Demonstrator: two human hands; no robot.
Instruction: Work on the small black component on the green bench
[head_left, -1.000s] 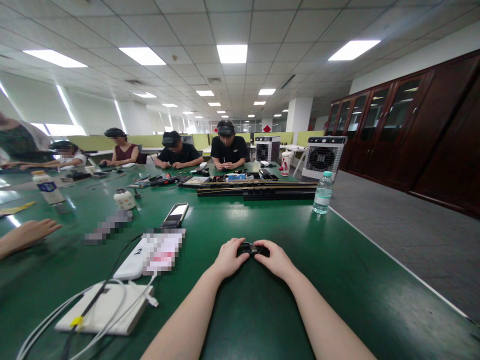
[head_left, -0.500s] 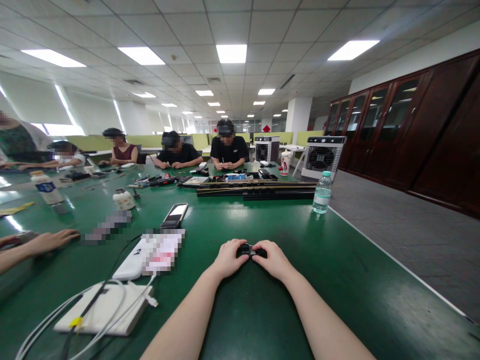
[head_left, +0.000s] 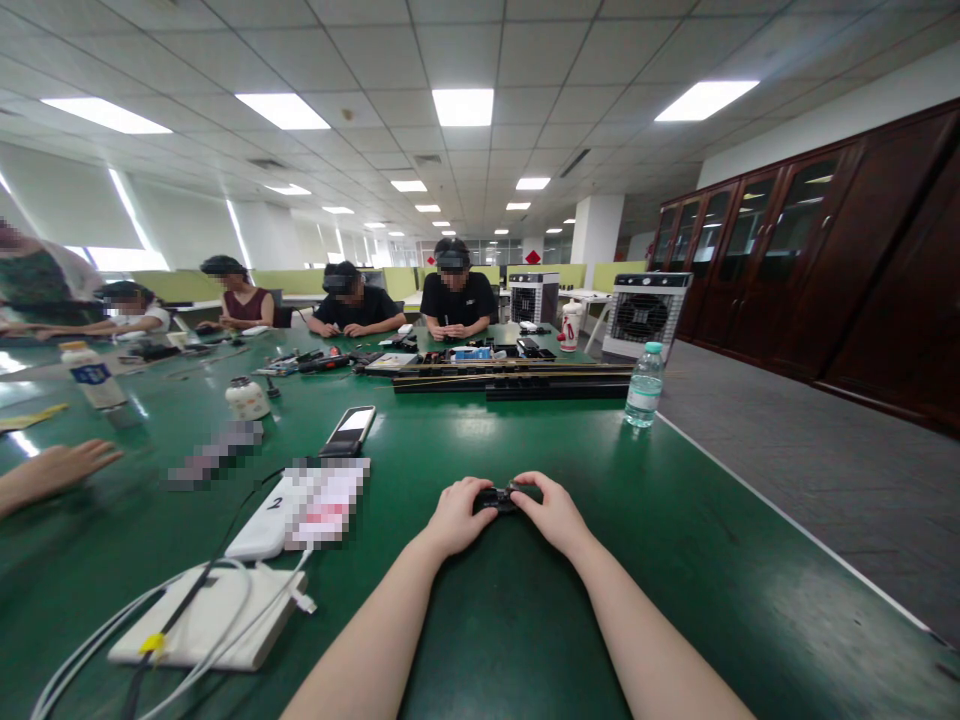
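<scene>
Black part [head_left: 496, 501] | left hand [head_left: 454, 515]: clamped on it | right hand [head_left: 553, 515]: arched higher than before, cannot tell grip | co-worker's hand [head_left: 71, 464]: drawn back left

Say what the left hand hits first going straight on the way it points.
The black part, right at the fingertips of the left hand. Just past that, probably the right hand, though the depth is hard to judge.

Ceiling [head_left: 375, 60]: we see pale tiles, bright panels [head_left: 463, 107].
Blinds [head_left: 180, 220]: drawn on our left, daylight at their edges.
Partitions [head_left: 397, 283]: yellow-green, beyond us.
Pillar [head_left: 599, 235]: white.
Cabinets [head_left: 787, 230]: dark wood, partly glazed, to our right.
Floor [head_left: 750, 430]: grey.
</scene>
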